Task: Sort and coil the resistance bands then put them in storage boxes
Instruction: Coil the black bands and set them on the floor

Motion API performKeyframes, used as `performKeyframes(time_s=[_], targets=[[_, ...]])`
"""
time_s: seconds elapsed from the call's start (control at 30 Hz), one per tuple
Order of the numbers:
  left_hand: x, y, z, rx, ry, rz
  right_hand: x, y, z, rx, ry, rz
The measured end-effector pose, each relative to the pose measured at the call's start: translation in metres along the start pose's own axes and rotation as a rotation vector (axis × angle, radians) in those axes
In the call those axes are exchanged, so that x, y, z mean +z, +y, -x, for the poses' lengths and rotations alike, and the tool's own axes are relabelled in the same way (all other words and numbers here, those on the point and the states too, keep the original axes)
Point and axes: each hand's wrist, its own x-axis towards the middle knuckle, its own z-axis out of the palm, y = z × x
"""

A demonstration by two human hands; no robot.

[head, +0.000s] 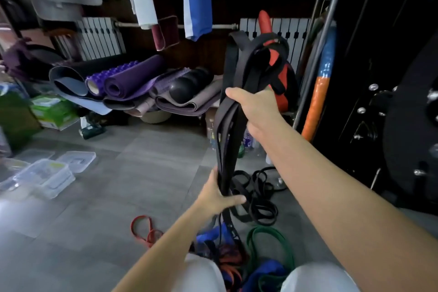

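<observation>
Several black bands (pixel 228 140) hang in one long bundle between both hands, and that is about as far as the job appears to have got. The right grip (pixel 257 108) is up high, fingers and thumb closed round the bundle just below where its loops flop over the top. The left grip (pixel 219 193) is lower and nearer, wrapped round the same bundle where it narrows, with the tails trailing down towards the floor (pixel 142 149). The bundle thus runs from one grip to the other and is held by both.

Judging by what lies about, sorting by colour is under way and coiling has not started. A loose black tangle (pixel 258 197) lies on the floor just right of the left grip, uncoiled. Nearer, a red band (pixel 144 227) lies alone to the left and a green band (pixel 272 242) loops to the right. Blue bands (pixel 265 270) and an orange-and-red heap (pixel 228 259) sit by the knees, all loose too.

The storage boxes (pixel 45 175), clear plastic, stand well apart on the left, with what look like their lids (pixel 78 160) just beyond them. I cannot make out any band inside them, so by my reckoning the packing is all to come: gather the remaining black ones, coil each colour, then box them.
</observation>
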Motion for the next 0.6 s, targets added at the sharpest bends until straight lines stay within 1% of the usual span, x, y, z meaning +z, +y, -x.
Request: performKeyframes(time_s=[0.1,0.13,0.23,0.3,0.37,0.43,0.47,0.53,0.6], targets=[[0.026,-0.035,-0.016,-0.162,0.026,0.029,0.000,-0.026,-0.006,-0.053,0.007,-0.081],[0.028,-0.039,-0.023,-0.217,0.065,0.023,-0.006,-0.033,-0.009,-0.081,0.039,-0.083],[0.016,-0.025,-0.045,-0.338,0.259,0.171,-0.040,-0.039,-0.024,-0.164,0.153,0.052],[-0.001,0.001,-0.059,-0.299,0.311,0.159,-0.068,-0.023,-0.032,-0.187,0.216,0.189],[-0.015,0.031,-0.073,-0.194,0.301,0.065,-0.097,0.006,-0.038,-0.158,0.241,0.371],[-0.025,0.059,-0.085,-0.097,0.292,-0.035,-0.122,0.038,-0.038,-0.075,0.202,0.544],[-0.027,0.071,-0.092,-0.053,0.285,-0.035,-0.132,0.055,-0.036,-0.030,0.175,0.611],[-0.026,0.090,-0.104,-0.001,0.263,0.031,-0.147,0.086,-0.032,0.050,0.152,0.664],[-0.019,0.098,-0.114,0.019,0.213,0.076,-0.156,0.111,-0.031,0.119,0.190,0.590]])
